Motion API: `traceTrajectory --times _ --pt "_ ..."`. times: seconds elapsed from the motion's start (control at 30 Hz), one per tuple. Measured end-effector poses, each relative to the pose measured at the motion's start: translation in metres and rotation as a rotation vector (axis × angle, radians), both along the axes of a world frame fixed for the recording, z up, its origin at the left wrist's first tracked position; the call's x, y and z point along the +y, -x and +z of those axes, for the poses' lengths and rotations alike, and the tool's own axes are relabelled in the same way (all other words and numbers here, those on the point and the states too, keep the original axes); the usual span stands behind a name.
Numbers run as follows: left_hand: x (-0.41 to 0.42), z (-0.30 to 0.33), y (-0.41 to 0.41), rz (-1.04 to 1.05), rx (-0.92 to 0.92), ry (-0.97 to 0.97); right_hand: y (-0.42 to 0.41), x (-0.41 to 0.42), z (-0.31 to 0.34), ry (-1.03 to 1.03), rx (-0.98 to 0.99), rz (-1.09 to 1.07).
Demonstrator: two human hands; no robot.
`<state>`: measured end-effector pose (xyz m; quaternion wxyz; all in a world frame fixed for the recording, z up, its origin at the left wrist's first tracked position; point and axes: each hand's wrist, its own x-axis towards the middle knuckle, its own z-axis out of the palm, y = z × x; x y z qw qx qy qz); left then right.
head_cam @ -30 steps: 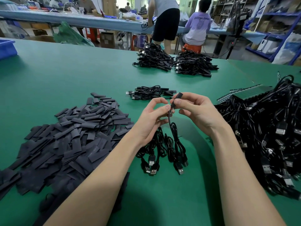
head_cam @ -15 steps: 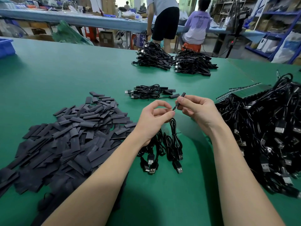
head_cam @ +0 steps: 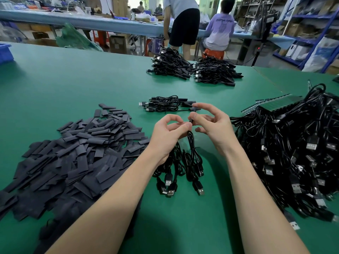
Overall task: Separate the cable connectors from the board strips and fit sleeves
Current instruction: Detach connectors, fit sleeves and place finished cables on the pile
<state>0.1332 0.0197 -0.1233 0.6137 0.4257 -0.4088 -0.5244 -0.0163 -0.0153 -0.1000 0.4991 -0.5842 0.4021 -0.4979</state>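
My left hand [head_cam: 168,136] pinches a thin black cable [head_cam: 191,143] just below its top end. My right hand [head_cam: 212,125] pinches the same cable's tip, where a short black sleeve [head_cam: 194,110] sticks up between thumb and forefinger. The cable hangs down into a small bunch of USB cables [head_cam: 181,169] lying under my wrists. A big heap of flat black sleeves [head_cam: 73,153] spreads over the table on the left. On the right lies a tangled mass of cables [head_cam: 293,153] with green board strips [head_cam: 275,105] at its far edge.
A small bundle of cables [head_cam: 163,104] lies just beyond my hands. Two larger cable bundles [head_cam: 192,67] sit at the far edge of the green table [head_cam: 73,85]. A blue bin [head_cam: 4,52] is at far left. People stand and sit at a bench behind.
The sleeve and my right hand have shifted slightly lower and closer to my left hand. My right fingers have spread more. The cable bunch has stayed in place.
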Motion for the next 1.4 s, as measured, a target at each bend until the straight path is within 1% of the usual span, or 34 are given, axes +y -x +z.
traceTrajectory --times 0.1,0.23,0.3,0.4,0.53,0.67,0.9,0.97,1.03,1.17,1.2,1.23,1.33,1.4 --pt "-0.001 0.0 0.0 0.031 0.051 -0.03 -0.002 0.001 -0.001 0.013 0.023 -0.028" --pt "-0.004 -0.001 -0.001 0.053 0.093 -0.045 -0.007 0.002 -0.003 0.01 -0.005 -0.058" --pt "-0.005 -0.002 -0.001 0.05 0.081 -0.032 -0.009 0.003 -0.003 0.029 -0.021 -0.083" --pt "-0.005 -0.004 0.0 0.041 0.014 -0.027 -0.01 0.004 -0.003 0.045 -0.035 -0.105" --pt "-0.005 -0.003 -0.001 0.039 0.017 -0.032 -0.014 0.005 -0.003 0.048 -0.024 -0.101" --pt "-0.002 -0.001 -0.001 0.032 0.056 -0.024 -0.015 0.006 -0.002 0.001 -0.054 -0.088" --pt "-0.001 0.0 0.001 0.032 0.007 0.004 -0.016 0.007 0.0 -0.059 -0.088 -0.068" --pt "-0.002 0.002 0.005 0.009 -0.039 0.031 -0.017 0.005 0.005 -0.109 -0.195 -0.058" --pt "-0.002 0.003 0.008 -0.011 -0.141 0.043 -0.016 0.002 0.013 -0.138 -0.303 -0.085" --pt "0.0 0.007 0.003 -0.127 -0.497 0.067 -0.006 -0.001 0.028 -0.15 -0.509 -0.147" --pt "0.0 0.009 0.002 -0.137 -0.553 0.085 -0.004 -0.001 0.03 -0.144 -0.541 -0.167" --pt "0.0 0.012 0.001 -0.124 -0.577 0.101 -0.004 -0.001 0.032 -0.14 -0.559 -0.188" --pt "-0.007 0.024 -0.003 -0.039 -0.576 0.111 -0.005 -0.002 0.032 -0.158 -0.618 -0.228" --pt "-0.018 0.036 -0.011 0.025 -0.621 0.111 -0.004 -0.006 0.028 -0.206 -0.602 -0.255"
